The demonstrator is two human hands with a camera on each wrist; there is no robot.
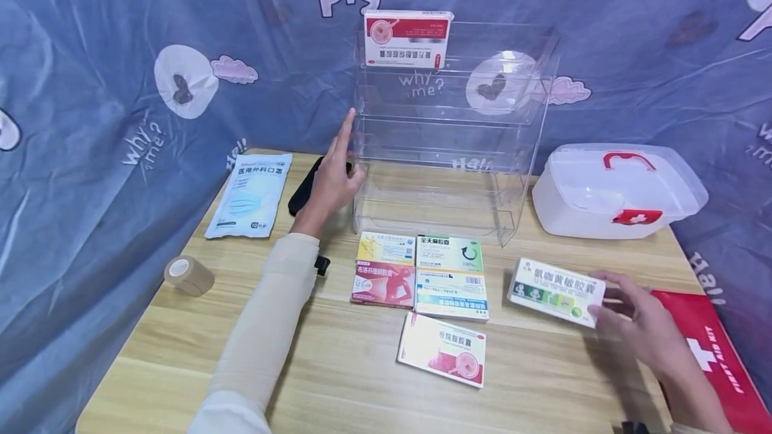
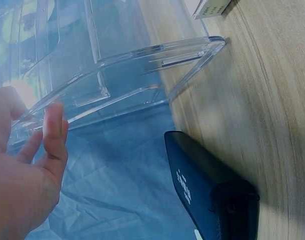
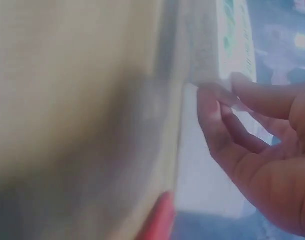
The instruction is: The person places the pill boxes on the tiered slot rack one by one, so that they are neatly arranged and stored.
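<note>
Blue pig cloth hangs behind the wooden bench (image 1: 338,367). Right hand (image 1: 639,327) pinches the green-and-white medicine box (image 1: 555,290); its grip should stay firm and level. Left hand (image 1: 332,179), fingers straight and holding nothing, steadies the clear shelf rack (image 1: 446,132).

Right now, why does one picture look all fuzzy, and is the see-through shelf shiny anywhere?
The right wrist view is blurred: the camera sits very close to the right hand and the white medicine box it grips, so nothing is sharp. The head view is crisp but bends at its edges. In the left wrist view, light glints along the clear rack beside the left hand.
</note>
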